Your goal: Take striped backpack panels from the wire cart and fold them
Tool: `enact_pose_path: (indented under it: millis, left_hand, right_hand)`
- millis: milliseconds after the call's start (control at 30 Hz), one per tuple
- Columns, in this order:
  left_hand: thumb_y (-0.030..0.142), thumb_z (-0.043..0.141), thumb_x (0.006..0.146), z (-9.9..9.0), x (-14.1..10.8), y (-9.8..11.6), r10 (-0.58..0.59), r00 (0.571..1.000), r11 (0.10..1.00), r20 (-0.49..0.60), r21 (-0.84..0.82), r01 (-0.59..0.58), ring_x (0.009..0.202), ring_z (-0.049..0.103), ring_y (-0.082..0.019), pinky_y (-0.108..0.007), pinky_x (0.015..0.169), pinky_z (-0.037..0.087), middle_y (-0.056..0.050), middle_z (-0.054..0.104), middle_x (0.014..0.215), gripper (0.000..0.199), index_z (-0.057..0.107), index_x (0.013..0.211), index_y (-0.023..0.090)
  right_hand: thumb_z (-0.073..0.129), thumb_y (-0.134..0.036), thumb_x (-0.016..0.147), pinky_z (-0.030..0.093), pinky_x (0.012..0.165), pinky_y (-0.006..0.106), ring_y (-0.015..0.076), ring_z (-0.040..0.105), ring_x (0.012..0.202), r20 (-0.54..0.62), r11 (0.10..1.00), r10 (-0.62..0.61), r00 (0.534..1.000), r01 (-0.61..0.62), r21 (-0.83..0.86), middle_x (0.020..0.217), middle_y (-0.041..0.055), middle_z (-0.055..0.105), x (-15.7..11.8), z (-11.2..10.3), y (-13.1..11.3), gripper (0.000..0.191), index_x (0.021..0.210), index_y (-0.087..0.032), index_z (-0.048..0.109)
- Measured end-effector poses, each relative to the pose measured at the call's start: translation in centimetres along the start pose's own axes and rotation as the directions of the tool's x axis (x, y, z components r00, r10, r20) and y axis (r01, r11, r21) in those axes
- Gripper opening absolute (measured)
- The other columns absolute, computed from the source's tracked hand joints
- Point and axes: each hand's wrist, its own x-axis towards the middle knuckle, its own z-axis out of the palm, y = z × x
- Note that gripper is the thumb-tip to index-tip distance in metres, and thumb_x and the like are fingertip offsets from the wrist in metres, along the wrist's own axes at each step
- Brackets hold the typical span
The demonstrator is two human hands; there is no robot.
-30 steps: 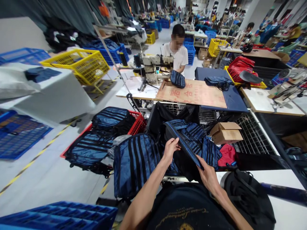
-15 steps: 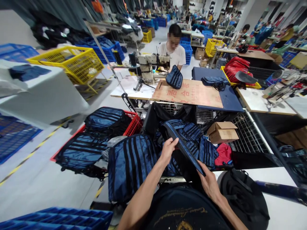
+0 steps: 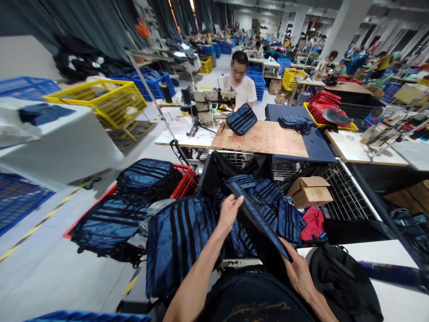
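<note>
Both hands hold a long blue-and-black fabric bag panel (image 3: 257, 219), seen nearly edge-on and slanting down to the right. My left hand (image 3: 229, 212) is closed on its upper end. At the lower end, my right hand (image 3: 295, 264) grips the edge, thumb along it. Under and behind the panel lies a pile of blue bag pieces with black stripes (image 3: 266, 191), in a wire bin lined with black cloth. Left of my left forearm stands a larger blue striped bag (image 3: 181, 241). Dark fabric with gold lettering (image 3: 258, 297) lies below my hands.
A red crate (image 3: 182, 181) with striped bags stands at left. Inside the bin are a cardboard box (image 3: 310, 191) and red cloth (image 3: 313, 224). A coiled black roll (image 3: 343, 281) sits at right. Across the bin, a co-worker (image 3: 239, 82) sits at a sewing machine (image 3: 211, 100).
My view has tilted up slightly, so most things sit lower. Both hands still grip the panel. The co-worker's striped piece on the table has turned and lies flatter.
</note>
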Motion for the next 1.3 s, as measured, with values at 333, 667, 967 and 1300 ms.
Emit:
enact_pose_path:
  millis: [333, 667, 967, 1300]
  left_hand:
    - [0.067, 0.091, 0.079, 4.7, -3.4, 2.1, -0.025, 1.000, 0.969, 0.015, -0.246, 0.028, 0.059, 0.056, -0.009, -0.023, 0.057, 0.047, 0.004, 0.061, 0.082, 0.058, 0.061, 0.097, 0.021]
    - [0.073, 0.074, 0.096, 8.4, -7.7, 2.6, -0.021, 0.969, 0.986, 0.245, -0.154, 0.060, 0.056, 0.037, -0.008, -0.022, 0.055, 0.037, 0.010, 0.040, 0.068, 0.053, 0.056, 0.106, 0.024]
    - [0.060, 0.088, 0.076, -7.8, -6.7, 4.2, -0.074, 0.978, 0.812, 0.197, 0.581, -0.056, 0.058, 0.043, -0.014, -0.026, 0.057, 0.031, 0.008, 0.047, 0.062, 0.047, 0.074, 0.104, 0.024]
    - [0.059, 0.085, 0.072, -14.5, -0.6, 8.2, 0.404, 0.913, 0.541, 0.057, 0.790, -0.289, 0.135, 0.063, -0.038, -0.050, 0.115, 0.051, -0.012, 0.071, 0.144, 0.074, 0.072, 0.136, 0.024]
  right_hand:
    - [0.066, -0.062, 0.104, 0.055, 0.119, 0.045, 0.0302, 0.072, 0.135, 0.152, 0.979, 0.191, 0.970, -0.200, 0.043, 0.144, 0.0104, 0.075, 1.7, -0.3, -2.5, 0.059, 0.150, -0.026, 0.068]
    - [0.055, -0.040, 0.104, 0.062, 0.092, 0.036, 0.0270, 0.080, 0.102, -0.087, 0.992, -0.054, 0.995, 0.044, -0.117, 0.120, 0.0072, 0.083, 9.7, 1.9, -6.3, 0.037, 0.133, -0.024, 0.072]
    - [0.046, -0.056, 0.103, 0.047, 0.068, 0.040, 0.0305, 0.067, 0.070, -0.629, 0.801, -0.062, 0.775, -0.337, -0.494, 0.087, 0.0176, 0.076, 16.7, -15.4, -0.9, 0.050, 0.111, -0.016, 0.076]
    - [0.045, -0.079, 0.100, 0.048, 0.073, 0.037, 0.0269, 0.065, 0.076, -0.599, 0.889, -0.126, 0.791, -0.178, -0.422, 0.083, 0.0113, 0.073, 16.8, -19.2, -3.7, 0.063, 0.095, -0.022, 0.071]
